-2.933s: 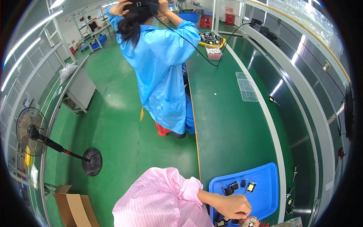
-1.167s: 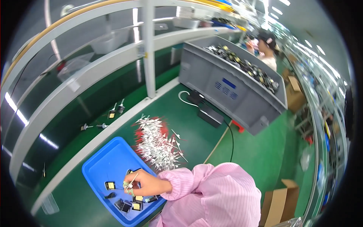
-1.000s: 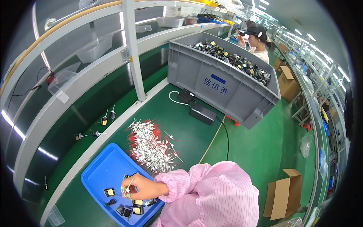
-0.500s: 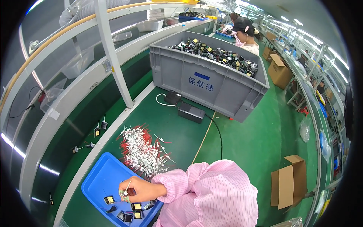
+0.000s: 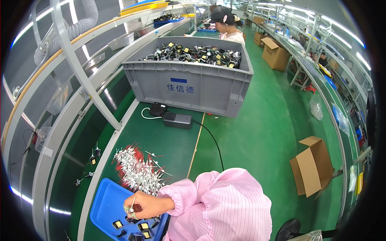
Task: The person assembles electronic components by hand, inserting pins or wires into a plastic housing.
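My right hand [image 5: 148, 205] is over a blue tray [image 5: 96, 203], its fingers closed in a pinch. A thin white stick-like part [image 5: 133, 202] stands up from between the fingertips, which carry green wrapping. Just under the fingers is a dark piece [image 5: 131, 219]; whether the hand touches it, I cannot tell. Several small black components with yellow tops, such as this one [image 5: 117, 224], lie in the tray. Beyond the tray spreads a heap of white parts with red wires [image 5: 138, 170]. My left hand is out of view.
A large grey crate [image 5: 185, 84] full of similar components stands beyond a black power adapter [image 5: 177, 120] with a cable. Left, a metal frame post [image 5: 82, 68] rises beside the bench. An open cardboard box [image 5: 311, 168] is on the right. A co-worker [image 5: 227, 26] sits behind the crate.
My view has shifted, so the crate and bench appear further left and the crate higher. My right hand stays over the tray with its pinch kept. A dark piece now shows under the fingers.
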Available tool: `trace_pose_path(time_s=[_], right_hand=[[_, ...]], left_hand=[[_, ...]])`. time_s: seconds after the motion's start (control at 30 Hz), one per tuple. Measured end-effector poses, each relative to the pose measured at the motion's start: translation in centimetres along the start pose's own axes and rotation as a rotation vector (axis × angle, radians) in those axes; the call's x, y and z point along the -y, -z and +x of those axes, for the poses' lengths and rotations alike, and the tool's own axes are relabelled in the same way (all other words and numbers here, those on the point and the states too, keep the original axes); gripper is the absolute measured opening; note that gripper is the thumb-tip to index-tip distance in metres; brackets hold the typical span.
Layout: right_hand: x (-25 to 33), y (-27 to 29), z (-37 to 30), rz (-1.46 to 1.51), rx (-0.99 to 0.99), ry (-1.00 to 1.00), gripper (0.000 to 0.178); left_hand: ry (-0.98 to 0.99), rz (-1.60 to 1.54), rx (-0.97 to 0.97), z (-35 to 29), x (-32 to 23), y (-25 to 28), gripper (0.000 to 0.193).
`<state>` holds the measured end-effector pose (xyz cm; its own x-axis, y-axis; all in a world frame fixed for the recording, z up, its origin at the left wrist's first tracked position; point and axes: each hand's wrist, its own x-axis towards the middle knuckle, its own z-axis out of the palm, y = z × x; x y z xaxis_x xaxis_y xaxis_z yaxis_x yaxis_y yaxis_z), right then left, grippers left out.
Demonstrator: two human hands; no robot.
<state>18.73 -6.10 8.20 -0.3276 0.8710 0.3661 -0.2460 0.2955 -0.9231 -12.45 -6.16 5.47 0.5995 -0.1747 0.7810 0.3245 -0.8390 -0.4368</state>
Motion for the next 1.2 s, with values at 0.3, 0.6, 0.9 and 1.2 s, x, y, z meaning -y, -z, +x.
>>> trace_pose_path(time_s=[0.3, 0.6, 0.9, 1.2], right_hand=[[1.0, -0.1, -0.9, -0.010, -0.032, 0.068, 0.009], [1.5, 0.2, -2.4, -0.009, -0.097, 0.073, 0.010], [1.3, 0.7, -2.6, -0.083, -0.154, 0.142, 0.009], [1.6, 1.1, -3.1, -0.067, -0.172, 0.134, 0.009]], left_hand=[[-0.038, 0.044, -0.009, -1.2, 0.1, -0.5, 0.041], [-0.118, 0.030, -0.041, -1.1, 2.2, -3.3, 0.046], [-0.112, 0.075, -0.022, -2.5, 1.8, -4.0, 0.051], [-0.106, 0.140, 0.000, -4.1, 1.1, -4.0, 0.055]])
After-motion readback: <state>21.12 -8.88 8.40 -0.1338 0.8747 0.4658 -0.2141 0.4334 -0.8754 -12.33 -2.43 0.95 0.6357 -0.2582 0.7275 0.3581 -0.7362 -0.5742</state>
